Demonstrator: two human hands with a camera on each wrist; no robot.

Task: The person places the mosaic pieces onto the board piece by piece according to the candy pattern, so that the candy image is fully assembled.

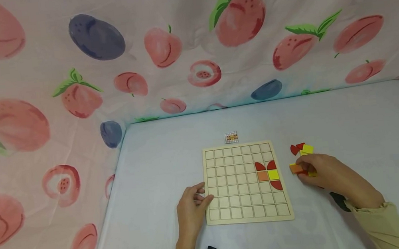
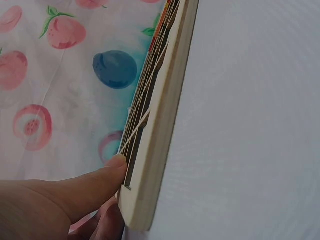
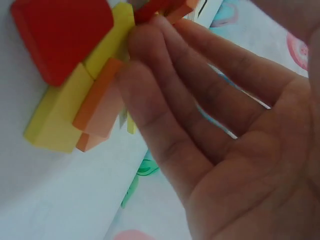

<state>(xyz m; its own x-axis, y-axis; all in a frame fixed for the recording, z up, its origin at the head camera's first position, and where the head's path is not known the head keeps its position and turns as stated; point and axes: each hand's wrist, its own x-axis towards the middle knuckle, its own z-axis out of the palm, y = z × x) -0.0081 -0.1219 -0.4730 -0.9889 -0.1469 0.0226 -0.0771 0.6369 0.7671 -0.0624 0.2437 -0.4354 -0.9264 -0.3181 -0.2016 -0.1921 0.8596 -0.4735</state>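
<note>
On the white tabletop (image 1: 145, 165), right of the square pale-wood grid board (image 1: 233, 201), lies a loose pile of small flat red, yellow and orange pieces (image 1: 308, 148); to take one well, pinch it by its edges so neighbours stay put. The right hand (image 1: 319, 169) has its fingers close together, tips at an orange square; whether they grip it, I cannot tell. The left hand (image 1: 190, 210) pinches the board's left edge, which should steady it.
</note>
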